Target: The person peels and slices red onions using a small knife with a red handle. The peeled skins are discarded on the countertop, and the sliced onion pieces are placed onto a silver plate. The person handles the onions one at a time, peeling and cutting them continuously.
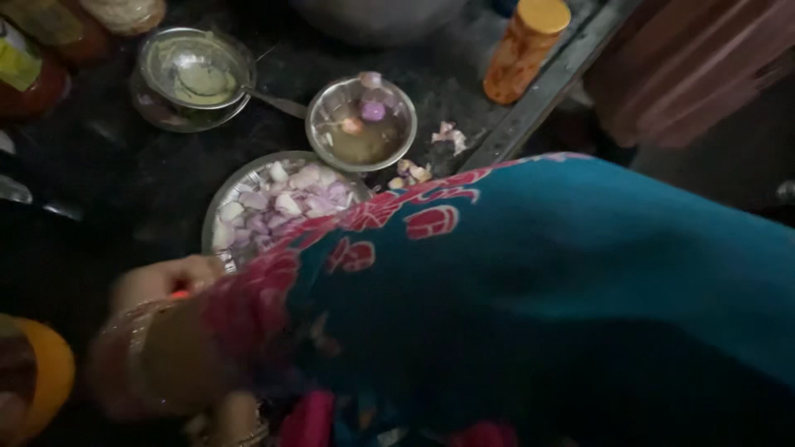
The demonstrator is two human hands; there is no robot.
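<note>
A tall orange plastic jar with a yellow screw lid [525,50] stood far up and right of the blurred hand [161,281]. A red jar with a yellow-green label [23,70] stood up and left of it.

A teal and pink sleeve [538,306] blocks the near right. Behind it, the plate of chopped onion [273,203], steel bowl [361,122], lidded dish [192,76] and orange-capped jar [524,48] crowd the counter [116,190]. A dark bare strip lies left of the plate.
</note>
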